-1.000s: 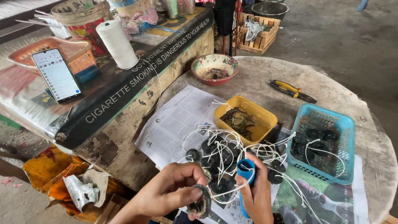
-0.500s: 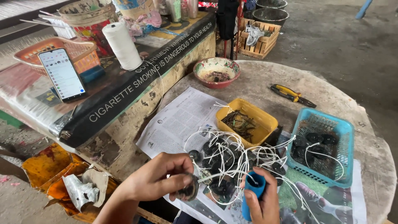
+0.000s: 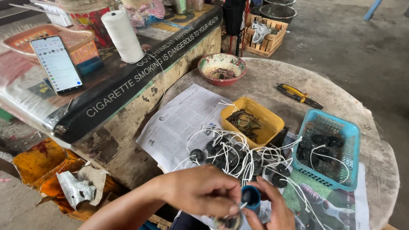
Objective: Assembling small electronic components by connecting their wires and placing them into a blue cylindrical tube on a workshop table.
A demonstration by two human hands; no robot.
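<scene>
From the head camera, the left hand (image 3: 204,194) pinches a small dark round piece (image 3: 230,221) at the near edge of the round table (image 3: 264,81). The right hand (image 3: 268,213) grips a small blue cup (image 3: 251,196), touching the left hand. A pile of dark discs with white strings (image 3: 234,153) lies just behind.

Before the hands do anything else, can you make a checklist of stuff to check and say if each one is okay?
1. Left hand has a grip on the small dark round piece: ok.
2. Right hand holds the blue tube: ok.
3. White strings on the pile lie untangled: not ok, they cross and loop.
4. Yellow tray sits flat on the table: ok.
5. Yellow-handled pliers lie apart from the pile: ok.
6. What is inside the blue tube: cannot tell.
</scene>
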